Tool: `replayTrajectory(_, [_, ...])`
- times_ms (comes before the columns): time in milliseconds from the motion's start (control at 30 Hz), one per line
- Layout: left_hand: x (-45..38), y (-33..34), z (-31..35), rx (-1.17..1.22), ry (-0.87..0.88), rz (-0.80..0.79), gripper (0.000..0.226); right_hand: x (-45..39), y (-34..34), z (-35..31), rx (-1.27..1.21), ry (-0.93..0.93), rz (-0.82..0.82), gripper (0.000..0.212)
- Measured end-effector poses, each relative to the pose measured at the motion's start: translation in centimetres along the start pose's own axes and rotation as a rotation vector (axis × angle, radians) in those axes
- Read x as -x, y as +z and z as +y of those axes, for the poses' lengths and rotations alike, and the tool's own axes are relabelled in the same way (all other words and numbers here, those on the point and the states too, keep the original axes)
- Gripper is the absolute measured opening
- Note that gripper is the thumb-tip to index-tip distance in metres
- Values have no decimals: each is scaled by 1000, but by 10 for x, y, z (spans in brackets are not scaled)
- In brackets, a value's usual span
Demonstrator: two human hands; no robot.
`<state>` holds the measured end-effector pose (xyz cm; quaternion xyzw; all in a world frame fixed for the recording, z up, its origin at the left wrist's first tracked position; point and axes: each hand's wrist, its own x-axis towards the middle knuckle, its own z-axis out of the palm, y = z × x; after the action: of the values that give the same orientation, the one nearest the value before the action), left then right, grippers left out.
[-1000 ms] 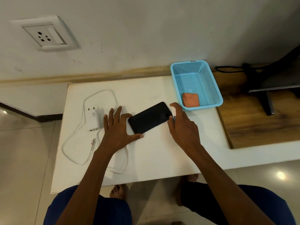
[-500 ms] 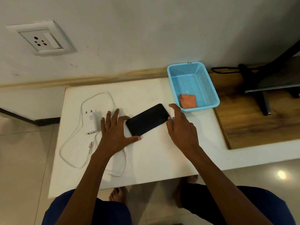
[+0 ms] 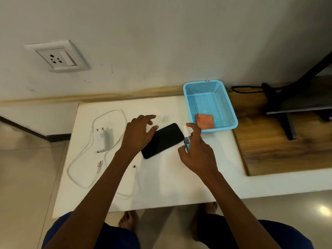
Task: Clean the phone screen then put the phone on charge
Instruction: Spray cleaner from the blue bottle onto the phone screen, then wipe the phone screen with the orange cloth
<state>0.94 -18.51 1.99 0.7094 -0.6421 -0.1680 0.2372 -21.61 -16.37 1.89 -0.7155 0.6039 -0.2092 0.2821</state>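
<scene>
A white table fills the middle of the frame, with a wall socket at upper left. On the table's left part lie a white charger and its looping cable, one cable end lying free just below the left forearm. A blue basket stands at the table's upper right corner with an orange cloth inside, and a dark stand rests on the wooden surface at right. The phone lies flat near the table's centre, dark screen up, its long axis running diagonally from lower left to upper right. The left hand is over its left end, fingers spread and relaxed, covering that corner (whether it touches the phone is unclear). The right hand grips a small spray bottle just right of the phone, index finger raised over the white nozzle, which stands beside the phone's upper right end.
</scene>
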Motion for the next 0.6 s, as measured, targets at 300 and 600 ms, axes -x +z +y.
replayTrajectory(300, [-57, 47, 18, -219, -33, -110, 32, 6, -25, 14, -152, -105, 2, 70])
replayTrajectory(600, [-45, 26, 66, 366, -191, 88, 10, 1, -42, 32, -326, 67, 93, 71])
